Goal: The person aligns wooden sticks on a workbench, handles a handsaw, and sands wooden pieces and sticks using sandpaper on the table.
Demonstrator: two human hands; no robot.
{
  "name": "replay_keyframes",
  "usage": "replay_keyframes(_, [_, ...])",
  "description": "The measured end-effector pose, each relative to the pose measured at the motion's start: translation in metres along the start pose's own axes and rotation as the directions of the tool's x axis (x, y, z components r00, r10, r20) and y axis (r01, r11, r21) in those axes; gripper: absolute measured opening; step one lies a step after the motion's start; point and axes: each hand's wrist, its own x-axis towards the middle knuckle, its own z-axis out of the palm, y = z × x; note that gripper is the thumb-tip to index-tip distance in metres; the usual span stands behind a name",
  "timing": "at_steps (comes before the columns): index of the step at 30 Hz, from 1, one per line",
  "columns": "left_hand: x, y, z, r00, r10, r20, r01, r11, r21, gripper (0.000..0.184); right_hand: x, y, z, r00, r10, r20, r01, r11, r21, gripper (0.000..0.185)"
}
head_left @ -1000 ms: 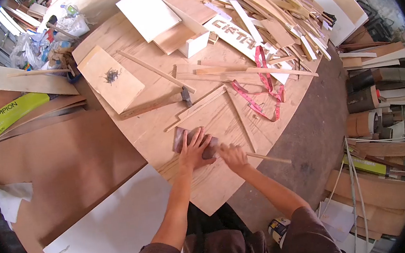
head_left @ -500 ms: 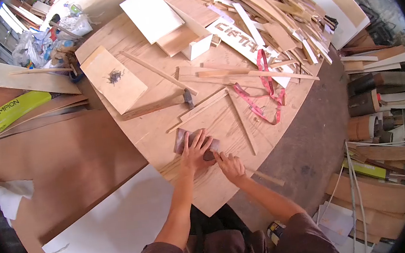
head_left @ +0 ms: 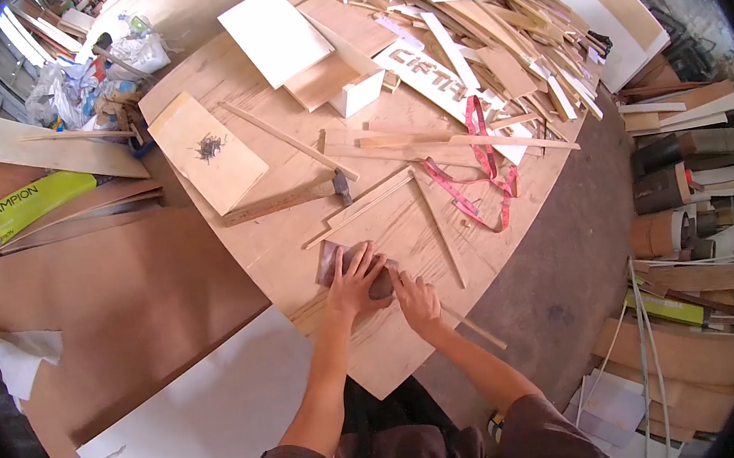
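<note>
My left hand (head_left: pixel 356 285) lies with spread fingers on a dark brown piece (head_left: pixel 328 263), pressing it against the wooden table (head_left: pixel 288 236). At the right end of that piece, my right hand (head_left: pixel 418 302) is closed round a thin wooden stick (head_left: pixel 475 328), which points down and right past the table's edge. Above my hands are thin wooden strips (head_left: pixel 439 226) laid at an angle and a hammer (head_left: pixel 293 198) with a wooden handle.
Nails (head_left: pixel 210 147) lie on a light board (head_left: pixel 242 175) at the upper left. A pink tape measure (head_left: pixel 471 206) curls on the right. White boards (head_left: pixel 273 35) and a heap of wood strips (head_left: pixel 524 24) cover the far side.
The stick in my right hand has swung so that its free end sits lower and further left. My left hand stays on the brown piece.
</note>
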Motion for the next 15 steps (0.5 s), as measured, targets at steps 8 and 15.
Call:
replay_keyframes(8, [0.002,0.001,-0.003,1.0,-0.009,-0.007,0.009,1.0,0.004,0.105,0.021,0.023,-0.006,0.982,-0.129,0.139,0.115,0.988,0.102,0.052])
replay_keyframes(15, [0.002,0.005,-0.004,1.0,-0.024,-0.017,0.025,0.999,0.039,0.105,-0.004,0.018,0.004,0.98,-0.172,0.103,0.162,0.982,0.1,0.054])
